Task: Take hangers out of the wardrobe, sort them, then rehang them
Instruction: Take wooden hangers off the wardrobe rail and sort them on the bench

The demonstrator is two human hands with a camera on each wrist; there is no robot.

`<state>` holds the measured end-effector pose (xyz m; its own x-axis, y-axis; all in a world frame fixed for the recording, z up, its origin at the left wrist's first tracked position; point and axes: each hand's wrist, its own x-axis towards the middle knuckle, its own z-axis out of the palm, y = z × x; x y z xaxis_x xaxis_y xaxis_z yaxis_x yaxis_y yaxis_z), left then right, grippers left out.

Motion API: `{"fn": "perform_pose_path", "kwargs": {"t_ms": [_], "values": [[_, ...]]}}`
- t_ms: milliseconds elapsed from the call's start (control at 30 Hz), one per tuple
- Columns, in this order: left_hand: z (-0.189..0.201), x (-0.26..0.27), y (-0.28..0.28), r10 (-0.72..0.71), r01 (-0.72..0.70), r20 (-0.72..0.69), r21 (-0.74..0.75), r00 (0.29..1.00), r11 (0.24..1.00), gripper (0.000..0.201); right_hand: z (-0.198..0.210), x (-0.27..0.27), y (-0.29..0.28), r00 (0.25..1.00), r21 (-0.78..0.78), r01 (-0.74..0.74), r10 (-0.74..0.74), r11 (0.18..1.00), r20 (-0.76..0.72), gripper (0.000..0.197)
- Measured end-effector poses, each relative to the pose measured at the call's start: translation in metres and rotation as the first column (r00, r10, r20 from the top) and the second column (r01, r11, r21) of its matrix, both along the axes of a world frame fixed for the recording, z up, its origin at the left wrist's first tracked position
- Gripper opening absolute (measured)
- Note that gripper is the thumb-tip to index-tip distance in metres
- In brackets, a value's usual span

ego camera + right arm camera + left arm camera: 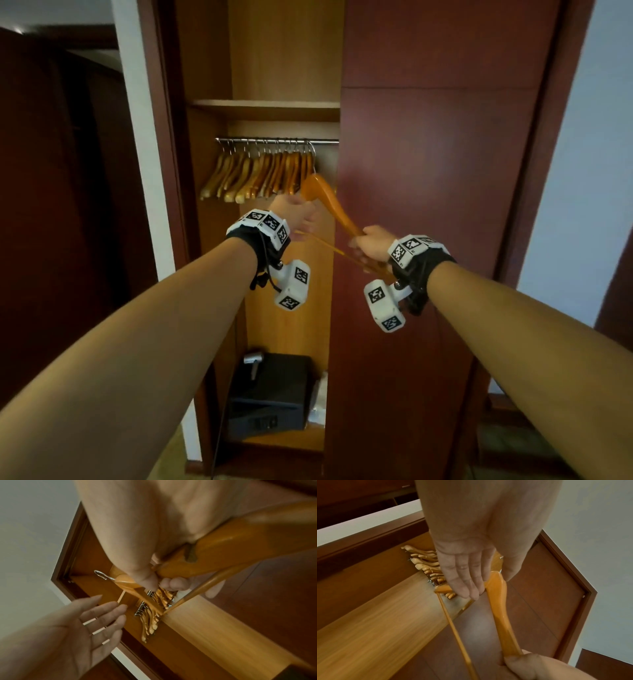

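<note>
Before wardrobe (445, 171), right hand (371, 241) gripping hanger (329, 202)

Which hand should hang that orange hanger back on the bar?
Probably the right hand. Its fingers already curl round one end of the orange wooden hanger, whose metal hook points toward the silver wardrobe rail. The left hand is open with straight fingers, holding nothing.

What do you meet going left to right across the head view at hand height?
Dark door → white wall strip → left hand, open → hanger → right hand, gripping the hanger's end → wardrobe door → pale wall.
</note>
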<state>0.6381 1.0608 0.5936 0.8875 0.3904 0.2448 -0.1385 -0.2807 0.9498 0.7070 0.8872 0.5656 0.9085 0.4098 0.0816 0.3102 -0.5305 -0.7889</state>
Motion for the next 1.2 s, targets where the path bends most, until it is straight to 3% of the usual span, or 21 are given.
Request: {"fn": "perform_pose_path", "kwargs": {"t_ms": [233,433,633,933,1200], "values": [[0.005,0.064,0.083,0.056,-0.057,0.018,0.092,0.998,0.994,0.036,0.017,0.055,0.082,0.980,0.284,0.081,-0.023,0.955,-0.199,0.009],[0.008,0.121,0.155,0.005,-0.005,-0.001,0.122,1.000,0.992,0.025,0.027,0.097,0.143,0.956,0.355,0.216,-0.123,0.910,-0.267,0.018],[0.017,0.171,0.202,-0.025,0.018,0.034,0.198,0.999,0.980,0.017,0.029,0.138,0.191,0.945,0.424,0.281,-0.173,0.861,-0.277,0.014],[0.046,0.242,0.237,-0.065,0.046,0.075,0.230,0.995,0.972,0.015,0.046,0.204,0.228,0.947,0.411,0.312,-0.245,0.856,-0.207,0.031],[0.053,0.336,0.246,-0.023,-0.019,0.090,0.442,0.996,0.897,0.005,0.062,0.301,0.250,0.959,0.407,0.282,-0.256,0.869,-0.118,0.019]]}}
